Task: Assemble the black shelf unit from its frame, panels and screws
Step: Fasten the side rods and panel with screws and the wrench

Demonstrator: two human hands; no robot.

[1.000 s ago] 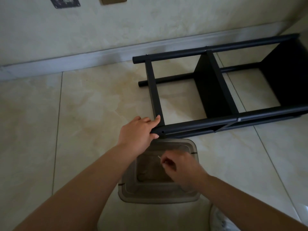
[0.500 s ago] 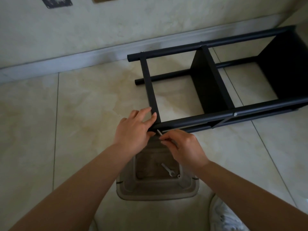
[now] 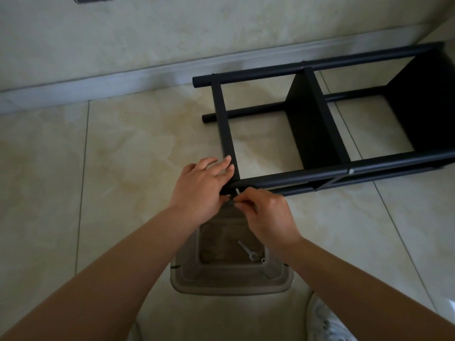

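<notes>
We see the black shelf frame [image 3: 327, 134] lying on its side on the tile floor [image 3: 123, 148], filling the 1–3 o'clock part of the view, long tubes running left to right. One black panel [image 3: 307, 124] sits fitted mid-frame, a second dark panel [image 3: 423, 102] at the far right end. Left hand [image 3: 202, 185] at centre: fingers lie fairly straight over the flat crossbar [image 3: 225, 129], thumb wraps under the near tube end, so it grips that corner. Right hand [image 3: 267, 212] just at 4 o'clock of the left one, fingers curled, pinching a small silver screw [image 3: 237, 191] whose tip is at the near tube by the corner; we cannot tell whether it is in a hole. A fitted bolt head [image 3: 350, 171] shows farther right on the same tube. At 6 o'clock, under both wrists, a translucent plastic tub [image 3: 231, 279] on the floor holds a small wrench [image 3: 246, 249]. White shoe [image 3: 325, 321] at 5 o'clock, bottom edge. Baseboard [image 3: 98, 87] runs along the wall at 11 o'clock.
</notes>
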